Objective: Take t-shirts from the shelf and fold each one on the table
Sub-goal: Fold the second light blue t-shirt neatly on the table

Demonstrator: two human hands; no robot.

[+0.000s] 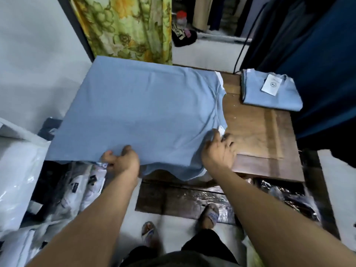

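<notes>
A light blue t-shirt lies spread over the left part of the wooden table, its near edge hanging past the table's front. My left hand pinches that near edge, fingers curled round the cloth. My right hand grips the shirt's near right corner by the collar, where a small white tag shows. A second light blue t-shirt, folded into a neat rectangle with a white paper tag on top, sits at the table's far right.
Clear plastic bags with packed garments lie heaped on the floor at the left. A floral curtain hangs behind the table. Dark blue cloth hangs at the right. My sandalled feet stand near crumpled plastic below the table's front.
</notes>
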